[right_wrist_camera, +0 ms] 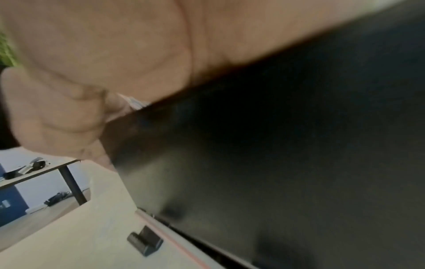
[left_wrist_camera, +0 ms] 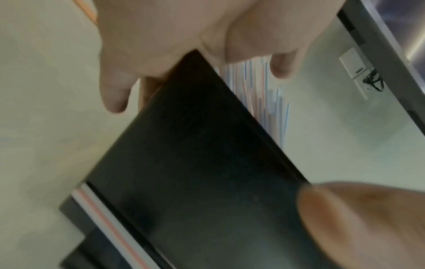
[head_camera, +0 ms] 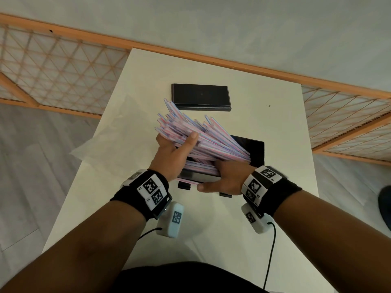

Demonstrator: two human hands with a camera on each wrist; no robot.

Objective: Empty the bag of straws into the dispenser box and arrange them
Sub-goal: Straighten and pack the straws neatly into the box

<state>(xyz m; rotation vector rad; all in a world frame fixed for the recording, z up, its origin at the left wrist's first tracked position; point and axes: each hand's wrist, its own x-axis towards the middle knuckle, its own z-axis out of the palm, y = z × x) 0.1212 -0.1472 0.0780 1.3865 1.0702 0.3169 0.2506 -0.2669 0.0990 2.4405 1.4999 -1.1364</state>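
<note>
A thick bundle of pink-and-blue striped straws (head_camera: 190,127) leans fanned out of the open black dispenser box (head_camera: 257,153), its upper ends pointing far left. My left hand (head_camera: 182,144) grips the bundle near its middle, thumb on top. My right hand (head_camera: 220,178) clasps the box's near wall. Its thumb lies along the outside and its fingers curl over the rim among the lower straw ends, mostly hidden. The left wrist view shows the box front (left_wrist_camera: 207,163), straws (left_wrist_camera: 264,91) behind it and one straw (left_wrist_camera: 110,223) in the front tray.
The box's black lid (head_camera: 201,96) lies flat farther back on the white table (head_camera: 275,123). A crumpled clear plastic bag (head_camera: 105,142) lies at the table's left edge. A wooden lattice screen (head_camera: 53,66) stands beyond the table. Cables hang from both wrists near the front edge.
</note>
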